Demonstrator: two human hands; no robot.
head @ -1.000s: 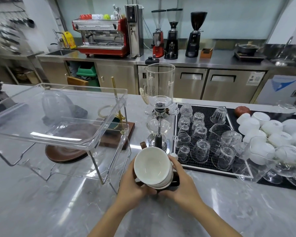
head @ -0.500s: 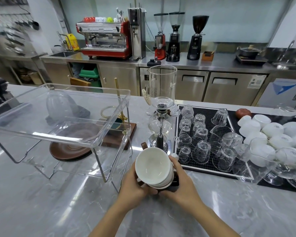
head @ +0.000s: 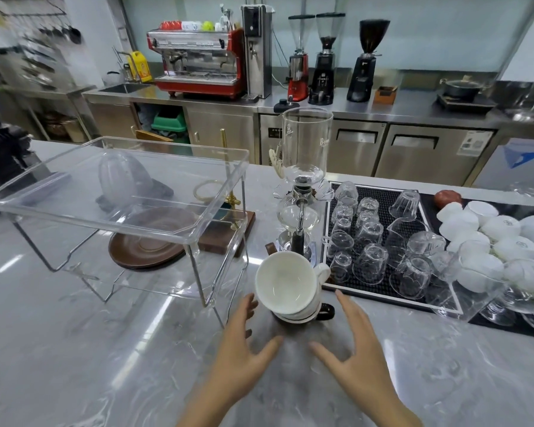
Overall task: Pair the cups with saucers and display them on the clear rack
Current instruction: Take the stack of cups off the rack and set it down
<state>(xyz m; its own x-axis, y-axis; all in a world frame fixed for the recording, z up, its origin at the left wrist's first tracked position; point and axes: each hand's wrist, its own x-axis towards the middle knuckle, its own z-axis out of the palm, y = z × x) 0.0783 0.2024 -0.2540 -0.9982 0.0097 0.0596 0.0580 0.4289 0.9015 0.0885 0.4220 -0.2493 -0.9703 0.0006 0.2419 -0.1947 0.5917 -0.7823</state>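
A: What's moved?
B: Both hands let go. Clear rack (head: 117,192) stands at the counter (head: 59,349) left edge, cup stack (head: 287,288) near front edge. Left hand (head: 244,352) & right hand (head: 352,349) splayed open, empty.
A: Writing?
B: Siphon (head: 304,167) lettering unreadable.

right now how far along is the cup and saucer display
Barely begun. Done: a stack of white cups stands on the counter. In hand: nothing; left hand and right hand are open beside it. Left: pair cups with the brown saucers; the clear rack holds no cups.
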